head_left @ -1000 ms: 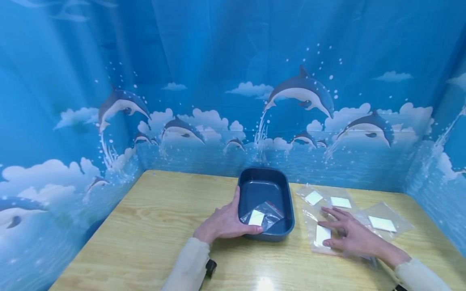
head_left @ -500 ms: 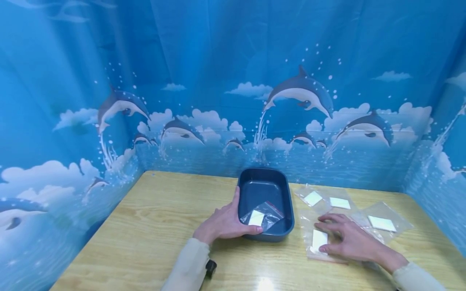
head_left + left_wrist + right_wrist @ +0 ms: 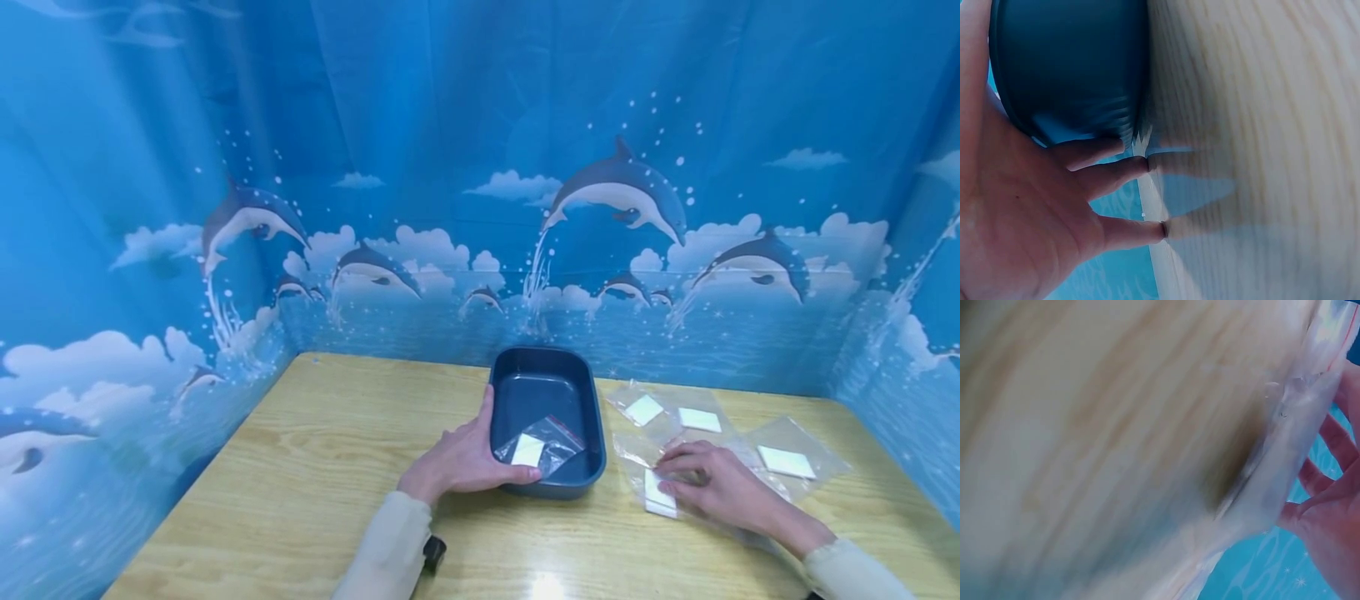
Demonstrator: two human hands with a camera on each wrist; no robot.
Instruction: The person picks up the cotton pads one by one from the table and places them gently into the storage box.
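A dark blue tray [image 3: 600, 433] stands mid-table with one clear zip bag [image 3: 542, 446] holding a white pad inside it. My left hand [image 3: 480, 462] rests against the tray's near-left corner, thumb along the side wall and straight fingers along the front. The left wrist view shows the hand [image 3: 1116, 181] with its fingertips on the table beside the tray [image 3: 1066, 62]. Right of the tray, my right hand [image 3: 678, 479] has curled fingers pinching another clear bag [image 3: 654, 498] with a white pad. In the blurred right wrist view that bag [image 3: 1285, 462] bends up against the fingers [image 3: 1329, 506].
Three more clear bags with white pads lie right of the tray: one [image 3: 645, 408] near it, one [image 3: 701, 419] behind my right hand, one [image 3: 786, 461] farthest right. Blue dolphin curtains wall the wooden table [image 3: 337, 450] on three sides.
My right hand's fingers have gone from spread flat on the bag to curled, and drawn it toward the tray, crumpling the plastic. The left hand and tray have not moved.
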